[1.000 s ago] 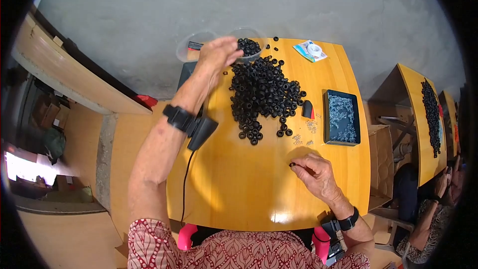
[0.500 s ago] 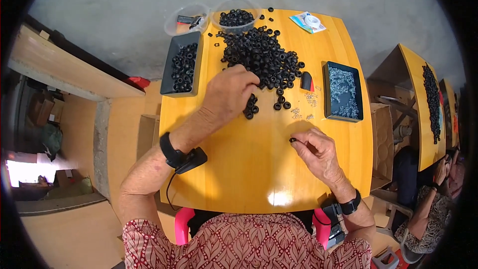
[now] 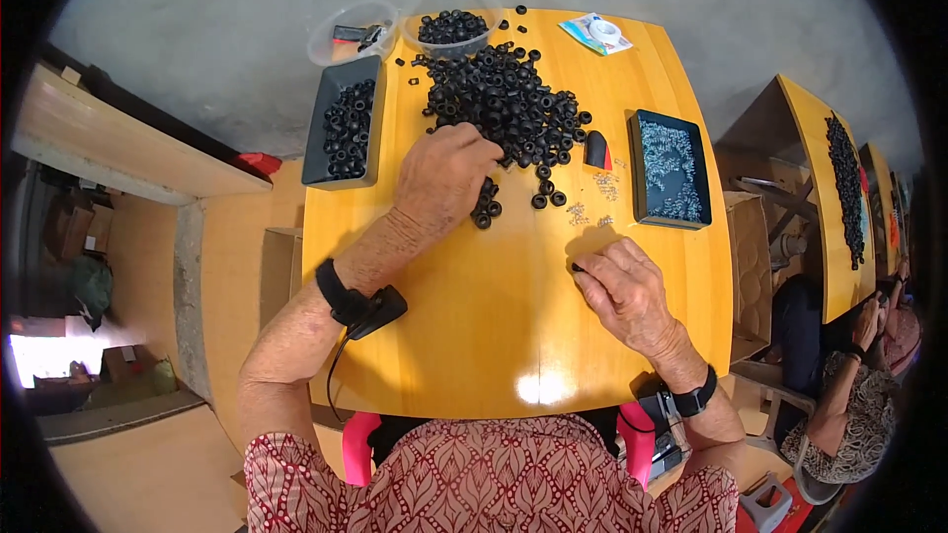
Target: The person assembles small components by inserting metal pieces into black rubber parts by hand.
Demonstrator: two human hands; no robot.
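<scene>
A heap of black ring-shaped parts (image 3: 518, 99) covers the far middle of the yellow table. At its near left edge is my left hand (image 3: 444, 178), palm down with the fingers curled together; what they grip, if anything, is hidden. Several loose black rings (image 3: 486, 207) lie just beside those fingers. My right hand (image 3: 627, 296) is over the right part of the table, thumb and fingertips pinching a small black part (image 3: 578, 267). Beyond it small shiny metal pieces (image 3: 579, 214) are scattered next to a black and red wedge-shaped object (image 3: 597, 150).
A dark tray of black rings (image 3: 373, 153) stands on the left, near two clear plastic tubs (image 3: 407, 25). On the right is a dark tray of small silvery pieces (image 3: 640, 199). A white roll on a packet (image 3: 604, 33) lies far right. Another person sits at a table (image 3: 825, 227) beyond.
The whole view has shifted slightly, moving the table up and left. My right hand has turned a little, still pinching the black part. My left hand stays at the heap's edge.
</scene>
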